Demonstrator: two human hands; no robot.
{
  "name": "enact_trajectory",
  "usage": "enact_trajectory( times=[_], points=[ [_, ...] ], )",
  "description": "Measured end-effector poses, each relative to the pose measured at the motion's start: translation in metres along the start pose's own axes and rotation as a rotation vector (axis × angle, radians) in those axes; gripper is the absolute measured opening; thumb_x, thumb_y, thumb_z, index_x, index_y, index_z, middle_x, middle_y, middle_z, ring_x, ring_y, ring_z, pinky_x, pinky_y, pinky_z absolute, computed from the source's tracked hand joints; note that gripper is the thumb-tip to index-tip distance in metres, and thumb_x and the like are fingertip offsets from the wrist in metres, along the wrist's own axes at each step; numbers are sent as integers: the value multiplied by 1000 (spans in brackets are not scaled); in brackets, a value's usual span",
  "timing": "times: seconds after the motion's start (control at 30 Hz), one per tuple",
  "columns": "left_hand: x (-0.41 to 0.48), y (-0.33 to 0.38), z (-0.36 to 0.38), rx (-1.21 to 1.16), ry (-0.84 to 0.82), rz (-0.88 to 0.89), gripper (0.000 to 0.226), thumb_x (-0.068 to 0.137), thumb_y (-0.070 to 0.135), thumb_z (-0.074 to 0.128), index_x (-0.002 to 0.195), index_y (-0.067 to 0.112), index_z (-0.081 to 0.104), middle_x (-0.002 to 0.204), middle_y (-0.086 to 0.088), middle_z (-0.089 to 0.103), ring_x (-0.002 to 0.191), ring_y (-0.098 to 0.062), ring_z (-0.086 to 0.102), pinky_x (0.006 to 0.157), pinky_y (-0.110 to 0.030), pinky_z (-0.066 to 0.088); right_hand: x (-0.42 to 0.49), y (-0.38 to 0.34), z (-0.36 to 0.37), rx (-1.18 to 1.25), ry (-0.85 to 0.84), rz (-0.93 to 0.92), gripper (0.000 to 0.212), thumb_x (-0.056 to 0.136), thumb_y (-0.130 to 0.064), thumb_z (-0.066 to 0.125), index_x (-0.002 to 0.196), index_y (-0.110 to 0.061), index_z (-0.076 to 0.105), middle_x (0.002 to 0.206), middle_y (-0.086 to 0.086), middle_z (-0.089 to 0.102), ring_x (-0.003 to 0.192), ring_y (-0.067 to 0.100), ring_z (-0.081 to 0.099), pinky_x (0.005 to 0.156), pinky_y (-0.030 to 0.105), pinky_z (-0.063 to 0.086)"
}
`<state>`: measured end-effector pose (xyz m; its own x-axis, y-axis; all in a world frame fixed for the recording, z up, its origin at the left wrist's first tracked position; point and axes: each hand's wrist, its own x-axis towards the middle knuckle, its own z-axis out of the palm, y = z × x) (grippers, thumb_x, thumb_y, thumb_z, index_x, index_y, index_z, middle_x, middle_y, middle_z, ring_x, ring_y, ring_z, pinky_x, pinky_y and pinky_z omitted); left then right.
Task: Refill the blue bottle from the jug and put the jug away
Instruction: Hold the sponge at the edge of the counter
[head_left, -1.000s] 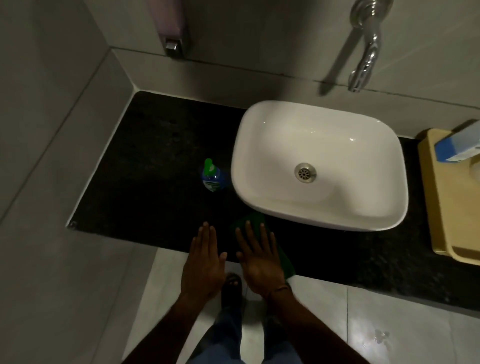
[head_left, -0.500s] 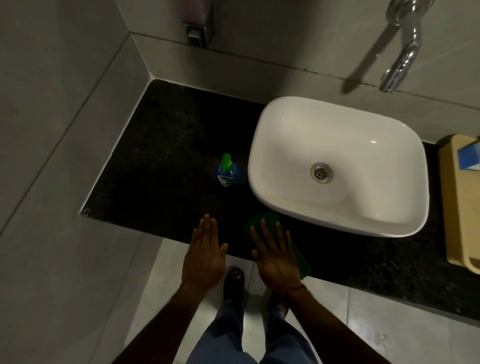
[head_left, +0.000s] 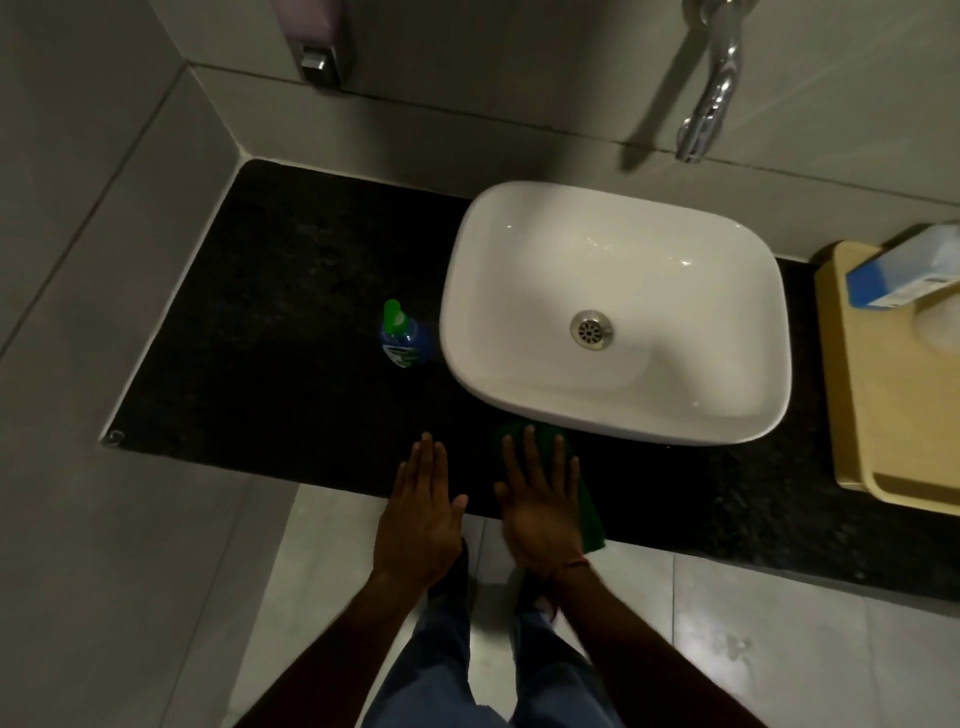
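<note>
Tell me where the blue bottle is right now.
In the head view the blue bottle stands on the black counter, close beside the white sink at its left edge, beyond the left hand.

Both hands are held out in front of the body, palms down and backs toward the camera, side by side and a little apart. The left hand (head_left: 418, 512) has its four fingers straight and closed together, pointing forward, with the thumb spread out toward the other hand. The right hand (head_left: 540, 501) is flat too, its fingers straight but fanned apart and its thumb angled toward the left hand; the two thumbs are near each other without touching. A thin reddish thread (head_left: 571, 564) circles the right wrist. Both forearms are bare, rising from the bottom of the view and converging toward the hands. Between them stand the legs (head_left: 441, 670), in blue trousers.
</note>
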<state>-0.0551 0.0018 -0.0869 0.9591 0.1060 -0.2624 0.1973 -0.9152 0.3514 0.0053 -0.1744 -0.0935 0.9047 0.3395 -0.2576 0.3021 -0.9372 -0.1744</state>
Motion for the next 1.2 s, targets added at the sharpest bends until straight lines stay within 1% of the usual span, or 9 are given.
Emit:
enact_trajectory(
  times=[0.13, 0.23, 0.33, 0.43, 0.53, 0.7, 0.87, 1.03, 1.2],
  points=[
    [3, 28, 3, 14, -6, 47, 73, 103, 47, 15, 158, -1, 7, 167, -19, 2, 156, -31, 3, 126, -47, 17, -32, 24, 14, -36, -43, -261, 66, 103, -48, 38, 161, -36, 9, 171, -3, 2, 156, 38, 1, 121, 58, 12],
    [7, 47, 4, 9, 16, 81, 72, 104, 44, 22, 156, -5, 17, 166, -23, 12, 155, -35, 14, 124, -49, 23, -59, 94, 6, -35, 0, -41, 65, 103, -48, 34, 161, -38, 6, 171, -4, -4, 156, 36, -2, 121, 59, 14],
    [14, 69, 7, -4, 30, 110, 71, 103, 43, 26, 156, -4, 20, 165, -23, 15, 154, -35, 17, 124, -49, 24, -35, 109, -8, 37, -3, 196, 63, 106, -48, 25, 160, -37, -4, 169, -3, -16, 154, 35, -17, 124, 58, 0],
    [17, 88, 13, 20, 8, 147, 72, 102, 44, 22, 157, -2, 15, 166, -20, 9, 155, -32, 12, 125, -48, 20, -26, 84, -5, 39, -8, 82, 65, 105, -47, 31, 161, -35, -2, 170, -2, -10, 155, 38, -11, 124, 57, -1],
    [20, 103, 18, 35, -18, 146, 73, 102, 46, 19, 158, -1, 11, 167, -20, 7, 155, -31, 10, 125, -48, 20, -59, 124, -1, 13, -31, -57, 66, 102, -47, 37, 160, -40, 6, 171, -6, -2, 156, 37, 1, 123, 57, 9],
    [22, 128, 28, 48, -23, 188, 72, 102, 44, 25, 156, -4, 19, 166, -22, 14, 154, -33, 16, 124, -48, 23, -39, 155, -17, 91, 14, 292, 60, 104, -50, 16, 161, -37, 1, 170, -2, -6, 155, 38, -9, 125, 59, 5],
    [24, 154, 45, 77, -73, 201, 73, 103, 47, 18, 158, 1, 9, 168, -18, 4, 156, -29, 8, 125, -46, 22, -71, 178, -7, 48, -5, -13, 61, 104, -48, 28, 160, -42, 4, 170, -7, -2, 156, 36, -2, 125, 55, 5],
    [28, 185, 56, 95, -77, 239, 73, 103, 47, 20, 158, 0, 14, 167, -18, 9, 156, -30, 11, 125, -45, 20, -53, 206, -22, 98, 67, 277, 59, 104, -46, 28, 161, -36, 12, 170, -1, 6, 156, 38, -1, 125, 59, 11],
    [25, 213, 69, 93, -82, 267, 72, 102, 46, 21, 158, -1, 17, 167, -19, 13, 154, -30, 16, 123, -46, 26, -69, 231, -14, 40, 24, -77, 70, 96, -42, 40, 160, -42, 9, 170, -7, 7, 157, 34, 2, 124, 58, 14]
  ],
)
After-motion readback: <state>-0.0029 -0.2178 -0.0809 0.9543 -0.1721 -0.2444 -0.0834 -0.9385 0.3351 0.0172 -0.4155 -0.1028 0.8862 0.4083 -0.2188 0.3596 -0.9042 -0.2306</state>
